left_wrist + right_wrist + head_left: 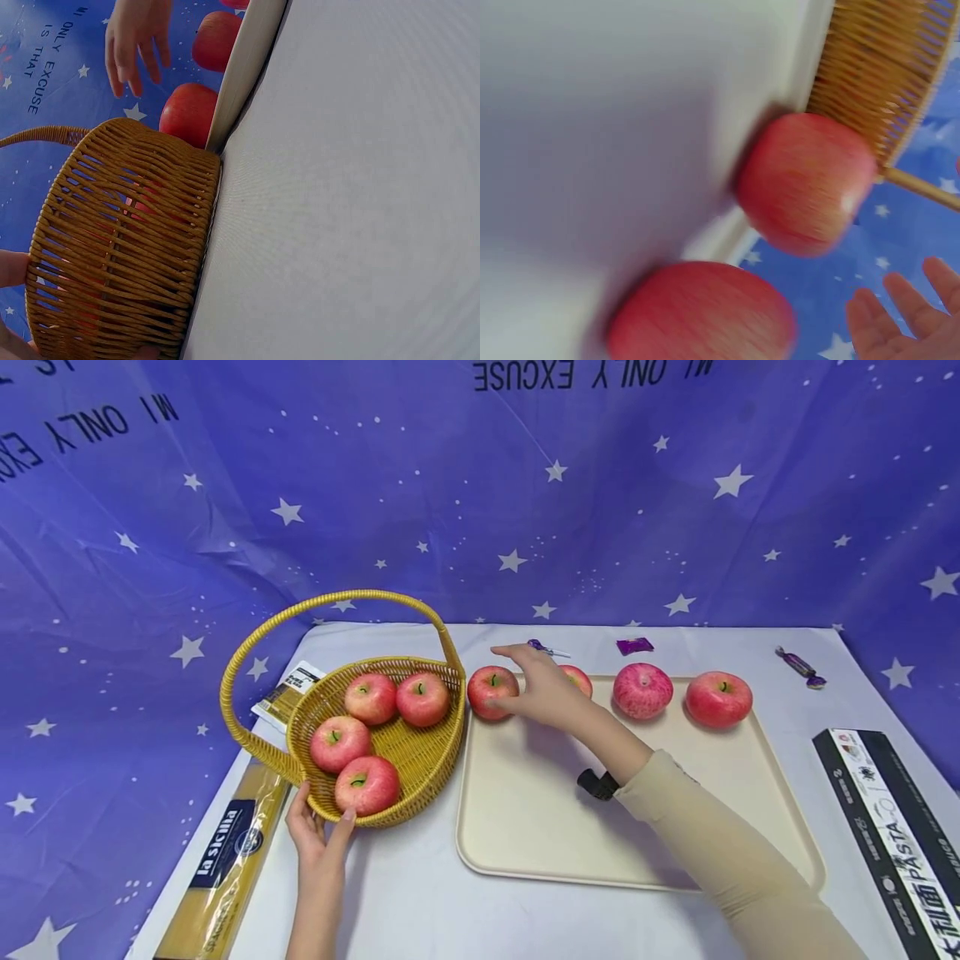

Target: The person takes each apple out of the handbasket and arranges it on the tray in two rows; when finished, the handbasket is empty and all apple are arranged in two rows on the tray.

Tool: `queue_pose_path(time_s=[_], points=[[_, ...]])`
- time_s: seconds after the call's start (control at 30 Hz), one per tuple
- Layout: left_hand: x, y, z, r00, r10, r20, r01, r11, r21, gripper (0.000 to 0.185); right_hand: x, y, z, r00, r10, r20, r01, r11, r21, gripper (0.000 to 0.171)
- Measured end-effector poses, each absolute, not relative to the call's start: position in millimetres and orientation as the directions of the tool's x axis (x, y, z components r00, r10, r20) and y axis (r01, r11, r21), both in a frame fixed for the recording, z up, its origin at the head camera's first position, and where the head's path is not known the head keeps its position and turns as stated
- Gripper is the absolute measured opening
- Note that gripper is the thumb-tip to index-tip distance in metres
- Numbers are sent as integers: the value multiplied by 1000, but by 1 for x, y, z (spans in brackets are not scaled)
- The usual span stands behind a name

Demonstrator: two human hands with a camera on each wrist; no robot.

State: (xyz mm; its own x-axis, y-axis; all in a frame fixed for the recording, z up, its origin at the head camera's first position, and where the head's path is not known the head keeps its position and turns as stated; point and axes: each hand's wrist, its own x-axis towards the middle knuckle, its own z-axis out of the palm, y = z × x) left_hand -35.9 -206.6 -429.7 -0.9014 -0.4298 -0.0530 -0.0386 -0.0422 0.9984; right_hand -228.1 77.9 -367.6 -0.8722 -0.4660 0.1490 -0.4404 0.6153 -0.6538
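My left hand (318,835) grips the near left side of a yellow wicker basket (427,781), thumb at the rim and fingers against the outer wall. Several red apples lie in the basket, one of them (367,785) close to my thumb. Over the back left of a cream tray (540,835) hovers my right hand (551,689), fingers spread and holding nothing. Just left of it, an apple (491,693) sits at the tray's corner beside the basket; another apple (577,679) is partly hidden behind the hand. In the right wrist view the fingers (919,307) look extended, apart from the apple (806,184).
Two more apples stand along the tray's back edge, one mottled pink (642,691), one red (718,700). Wrapped sweets (635,646) lie behind the tray. A spaghetti pack (225,860) is at left, a black pasta box (892,835) at right. A starry blue cloth (480,510) hangs behind.
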Motion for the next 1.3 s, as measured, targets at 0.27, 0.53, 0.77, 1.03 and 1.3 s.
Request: queue_pose_path(time_s=[0.27, 0.53, 0.77, 1.03, 1.3], points=[[-36, -206, -430, -899, -435, -53, -38, -43, 998, 72, -195, 72, -351, -795, -539, 276, -565, 494, -661, 66], [-36, -207, -430, -897, -441, -44, -30, -40, 999, 72, -170, 23, -351, -658, -712, 245, -672, 408, -618, 69], [-36, -206, -430, -900, -434, -40, -28, -34, 999, 71, -170, -31, -370, -578, -807, 121, -703, 418, -576, 72], [-35, -205, -431, -900, -434, -40, -27, -35, 999, 72, -168, -73, -386, -560, -829, 1, -742, 500, -447, 61], [-36, -204, -430, -901, -428, -73, -59, -46, 997, 73, -165, -82, -388, -567, -821, -67, -736, 542, -407, 51]])
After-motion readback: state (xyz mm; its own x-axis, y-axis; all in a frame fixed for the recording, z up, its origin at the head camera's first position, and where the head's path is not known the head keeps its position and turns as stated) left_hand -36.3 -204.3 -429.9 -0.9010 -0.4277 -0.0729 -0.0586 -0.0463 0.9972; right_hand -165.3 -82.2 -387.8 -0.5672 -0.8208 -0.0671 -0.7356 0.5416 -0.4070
